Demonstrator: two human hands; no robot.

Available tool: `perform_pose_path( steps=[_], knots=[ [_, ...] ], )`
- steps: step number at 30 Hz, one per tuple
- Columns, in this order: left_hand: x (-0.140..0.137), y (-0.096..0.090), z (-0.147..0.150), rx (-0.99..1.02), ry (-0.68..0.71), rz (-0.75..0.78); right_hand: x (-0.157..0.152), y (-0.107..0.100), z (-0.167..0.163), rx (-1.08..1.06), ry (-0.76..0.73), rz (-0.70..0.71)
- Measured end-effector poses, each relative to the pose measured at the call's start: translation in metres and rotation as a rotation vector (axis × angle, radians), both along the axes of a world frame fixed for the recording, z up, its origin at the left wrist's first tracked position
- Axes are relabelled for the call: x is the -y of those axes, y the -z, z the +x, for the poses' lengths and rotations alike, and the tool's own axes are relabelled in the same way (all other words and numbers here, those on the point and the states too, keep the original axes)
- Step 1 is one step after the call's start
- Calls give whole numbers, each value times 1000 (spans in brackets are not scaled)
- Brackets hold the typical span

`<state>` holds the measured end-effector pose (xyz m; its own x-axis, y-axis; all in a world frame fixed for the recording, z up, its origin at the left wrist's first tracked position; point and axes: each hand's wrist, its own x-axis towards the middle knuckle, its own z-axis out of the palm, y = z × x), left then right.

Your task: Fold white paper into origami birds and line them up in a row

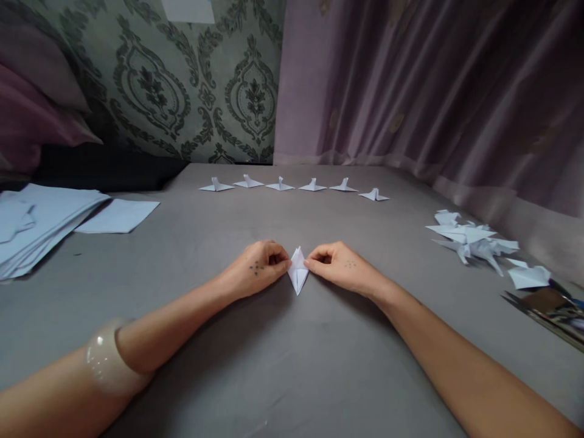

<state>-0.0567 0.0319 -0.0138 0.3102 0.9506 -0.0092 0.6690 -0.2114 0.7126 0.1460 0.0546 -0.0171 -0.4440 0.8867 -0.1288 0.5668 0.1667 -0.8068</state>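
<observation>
A small white folded paper point(298, 274), shaped like a narrow diamond with a centre crease, is held between my two hands over the grey surface. My left hand point(263, 265) pinches its left corner between thumb and fingers. On the opposite corner, my right hand point(342, 266) has the same kind of pinch. The paper's lower point faces me, and its upper tip points away. A pale bangle point(109, 360) circles my left forearm.
Several folded paper birds point(280, 184) stand in a row at the back. White sheets point(45, 222) are stacked at left. On the right lie a pile of folded paper pieces point(474, 238) and scissors point(524, 304). A curtain point(356, 91) hangs behind.
</observation>
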Motion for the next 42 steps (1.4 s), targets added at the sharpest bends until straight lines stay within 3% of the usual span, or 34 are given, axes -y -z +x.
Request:
perform_pose_path(
  steps=[20, 28, 31, 34, 37, 42],
  knots=[
    [-3, 8, -1, -72, -17, 46, -3, 6, -2, 11, 38, -15],
    [-5, 12, 1, -89, -37, 54, 3, 0, -7, 108, 73, 28],
    [-2, 13, 2, -62, -34, 120, 5, 0, -7, 130, 93, 88],
    [4, 12, 4, -87, 65, 188, 9, 2, -7, 125, 73, 189],
    [13, 10, 6, -265, 183, 273, 20, 0, -10, 211, 18, 346],
    [28, 4, 13, -594, 274, 374, 43, -8, -13, 563, -166, 583]
  ],
)
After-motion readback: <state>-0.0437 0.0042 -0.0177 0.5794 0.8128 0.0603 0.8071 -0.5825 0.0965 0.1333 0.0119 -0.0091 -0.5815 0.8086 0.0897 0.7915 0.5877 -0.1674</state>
